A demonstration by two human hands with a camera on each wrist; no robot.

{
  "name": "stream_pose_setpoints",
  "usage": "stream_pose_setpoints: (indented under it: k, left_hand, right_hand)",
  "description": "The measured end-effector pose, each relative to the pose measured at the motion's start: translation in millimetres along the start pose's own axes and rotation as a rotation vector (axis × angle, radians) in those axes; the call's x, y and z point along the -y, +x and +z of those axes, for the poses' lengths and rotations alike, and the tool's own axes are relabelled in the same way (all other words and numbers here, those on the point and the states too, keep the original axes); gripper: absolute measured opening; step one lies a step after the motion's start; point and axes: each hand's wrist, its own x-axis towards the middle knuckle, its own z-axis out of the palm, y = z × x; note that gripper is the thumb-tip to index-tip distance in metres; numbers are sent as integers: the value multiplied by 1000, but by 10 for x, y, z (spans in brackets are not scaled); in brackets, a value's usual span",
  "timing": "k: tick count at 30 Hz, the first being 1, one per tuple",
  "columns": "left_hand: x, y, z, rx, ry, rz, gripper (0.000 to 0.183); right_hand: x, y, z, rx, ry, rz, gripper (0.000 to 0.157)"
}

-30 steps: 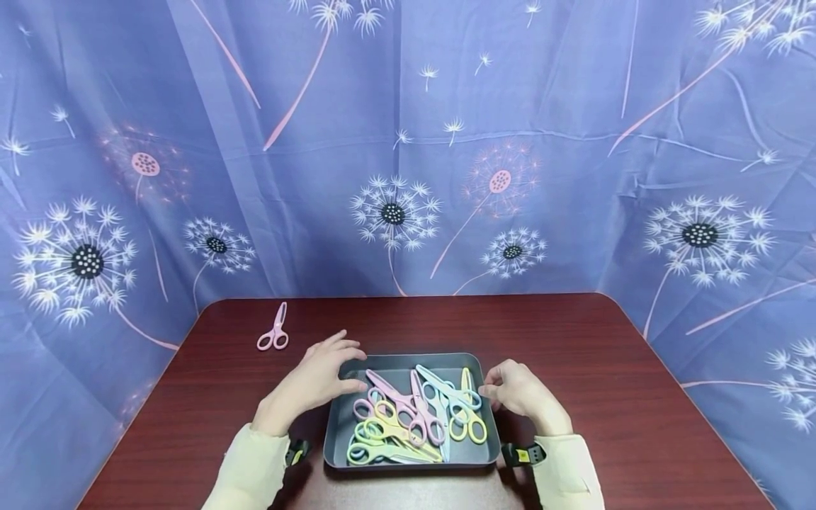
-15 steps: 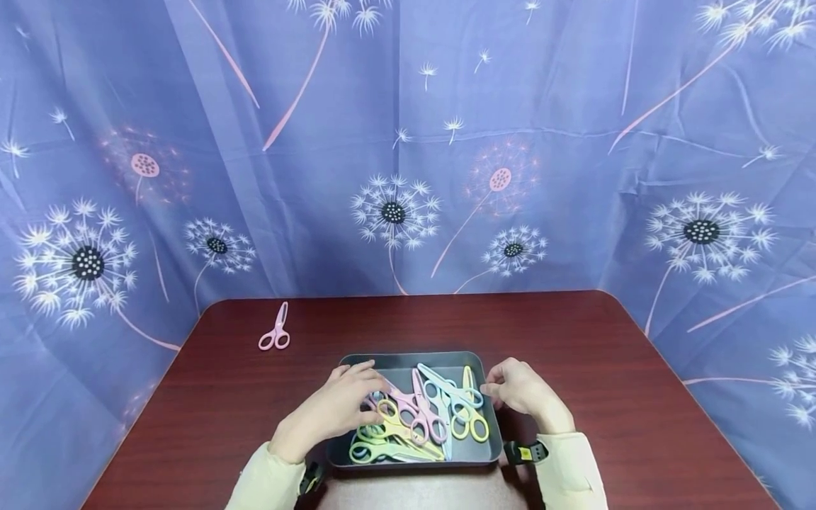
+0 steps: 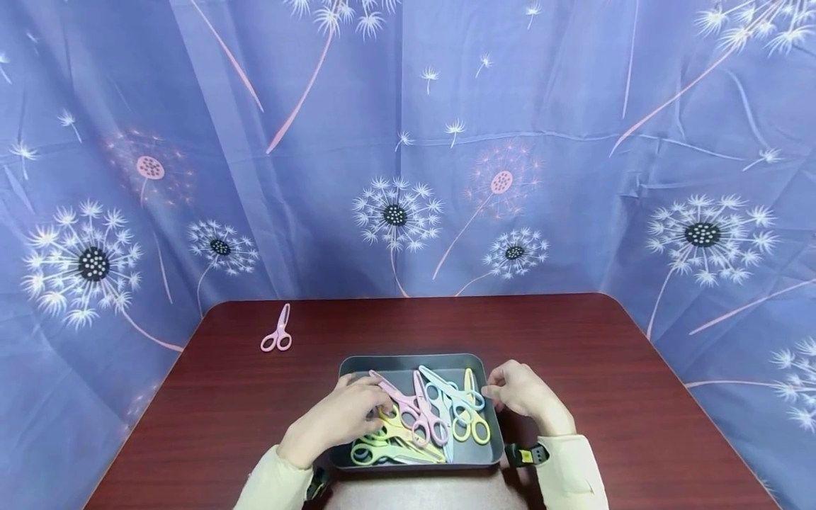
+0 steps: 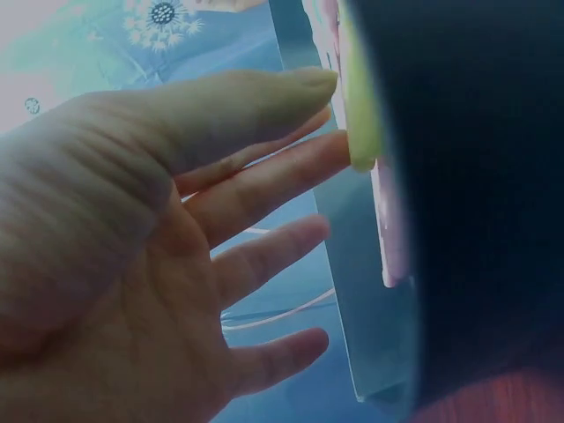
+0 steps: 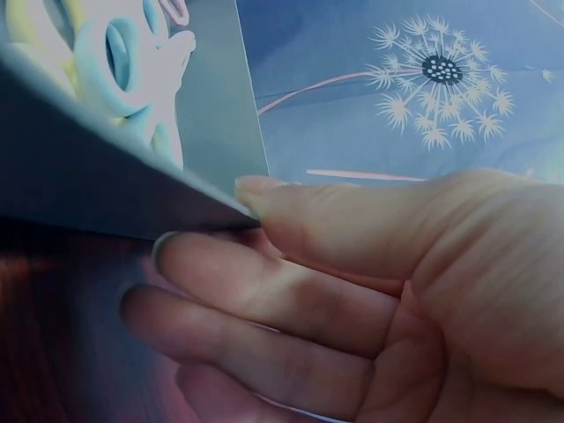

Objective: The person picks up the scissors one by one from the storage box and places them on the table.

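While the right hand [image 3: 519, 389] pinches the right rim of the dark tray [image 3: 481, 453], lower centre of the head view, the left hand [image 3: 338, 418] reaches over its left side: fingers extended and spread, not closed round anything, forefinger at the yellow scissors [image 4: 363, 110] inside.

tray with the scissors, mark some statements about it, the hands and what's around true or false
1. The left hand is over the left part of the tray. True.
2. Every pair of scissors is inside the tray. False: the lone pink scissors lie on the table, left of it.
3. The right hand is at the tray's right rim. True.
4. Everything in the tray is pink. False: yellow scissors and blue scissors lie there too.
5. The backdrop is plain white. False: the blue cloth has a dandelion print.
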Motion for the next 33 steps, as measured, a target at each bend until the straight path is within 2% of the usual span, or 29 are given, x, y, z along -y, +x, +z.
stream_pose_setpoints:
  k: [7, 16, 21, 33]
  left_hand:
    - [-35, 3, 10, 20, 17, -12, 19]
    - [-23, 11, 76, -64, 97, 33, 21]
    - [-17, 7, 110, -86, 155, 6, 23]
    - [-54, -22, 102, -51, 162, -56, 27]
  right_hand:
    - [2, -8, -5, -1, -7, -5, 22]
    - [3, -10, -10, -2, -14, -6, 22]
    - [3, -7, -8, 0, -2, -4, 20]
    - [-4, -12, -18, 15, 3, -10, 19]
